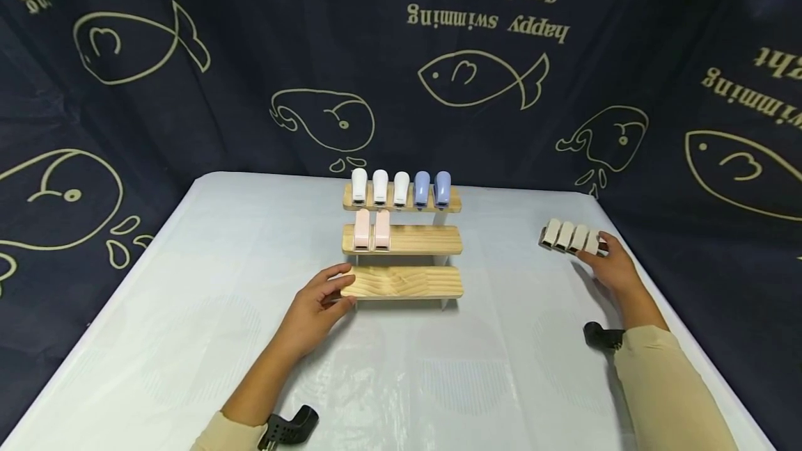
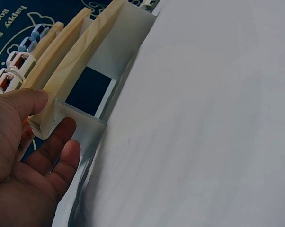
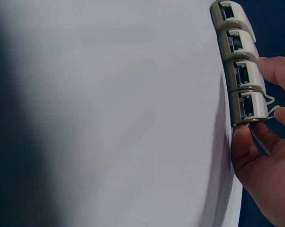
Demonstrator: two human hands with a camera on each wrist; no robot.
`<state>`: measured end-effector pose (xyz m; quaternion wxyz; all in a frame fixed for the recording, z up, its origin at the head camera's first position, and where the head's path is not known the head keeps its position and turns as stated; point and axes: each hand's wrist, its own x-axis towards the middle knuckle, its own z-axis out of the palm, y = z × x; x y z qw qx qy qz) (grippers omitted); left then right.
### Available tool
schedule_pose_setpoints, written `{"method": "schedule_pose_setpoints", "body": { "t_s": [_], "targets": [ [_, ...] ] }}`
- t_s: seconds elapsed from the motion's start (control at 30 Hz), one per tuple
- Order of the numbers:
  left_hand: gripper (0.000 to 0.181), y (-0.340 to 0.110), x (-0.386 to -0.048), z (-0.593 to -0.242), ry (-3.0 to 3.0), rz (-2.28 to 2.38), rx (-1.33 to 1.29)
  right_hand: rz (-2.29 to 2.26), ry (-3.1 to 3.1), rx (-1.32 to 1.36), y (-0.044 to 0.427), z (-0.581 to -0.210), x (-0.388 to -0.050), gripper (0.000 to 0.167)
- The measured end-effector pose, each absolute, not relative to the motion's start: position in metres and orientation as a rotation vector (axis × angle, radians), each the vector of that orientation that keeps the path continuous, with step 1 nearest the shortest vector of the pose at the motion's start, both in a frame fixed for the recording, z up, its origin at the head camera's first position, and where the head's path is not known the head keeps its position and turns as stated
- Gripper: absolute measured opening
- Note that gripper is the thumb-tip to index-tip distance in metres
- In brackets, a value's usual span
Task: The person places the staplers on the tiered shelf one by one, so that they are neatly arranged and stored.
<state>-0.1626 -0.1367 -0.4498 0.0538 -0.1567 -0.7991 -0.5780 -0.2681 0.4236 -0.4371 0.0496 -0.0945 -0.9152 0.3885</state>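
Note:
A three-tier wooden display stand (image 1: 401,282) stands mid-table. My left hand (image 1: 317,310) holds the left end of its lowest shelf (image 2: 81,61), thumb on one face and fingers on the other side. Off to the right, several beige mini staplers (image 1: 565,236) stand side by side in a row. My right hand (image 1: 612,266) grips the row's right-end stapler (image 3: 247,105), with fingers curled about its end. Two pink staplers (image 1: 372,230) sit at the left of the middle shelf. On the top shelf are three white staplers (image 1: 379,188) and two blue staplers (image 1: 432,189).
The stand rests on a white-covered table (image 1: 188,312). Behind and at both sides hangs a dark blue cloth (image 1: 388,26) with fish drawings and upside-down lettering. Clear supports (image 2: 121,40) hold up the shelves. The table's right edge runs close beside the right hand.

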Motion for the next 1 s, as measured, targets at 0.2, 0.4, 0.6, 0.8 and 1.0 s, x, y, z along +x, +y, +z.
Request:
{"method": "schedule_pose_setpoints", "body": {
  "t_s": [0.2,0.4,0.6,0.8,1.0],
  "targets": [
    [0.039,-0.137,-0.164,-0.448,-2.414,-1.774,-0.472,1.23,-2.748,-0.313,0.426,-0.441,-0.272,0.078],
    [0.039,-0.136,-0.163,-0.45,-2.406,-1.778,-0.483,1.173,-2.764,-0.336,0.428,-0.446,-0.275,0.079],
    [0.04,-0.136,-0.163,-0.451,-2.416,-1.773,-0.48,1.137,-2.762,-0.375,0.429,-0.45,-0.278,0.081],
    [0.039,-0.137,-0.163,-0.451,-2.414,-1.756,-0.486,1.131,-2.765,-0.375,0.43,-0.448,-0.28,0.081],
    [0.039,-0.136,-0.162,-0.451,-2.413,-1.755,-0.485,1.066,-2.807,-0.359,0.432,-0.446,-0.281,0.081]
  ]
}}
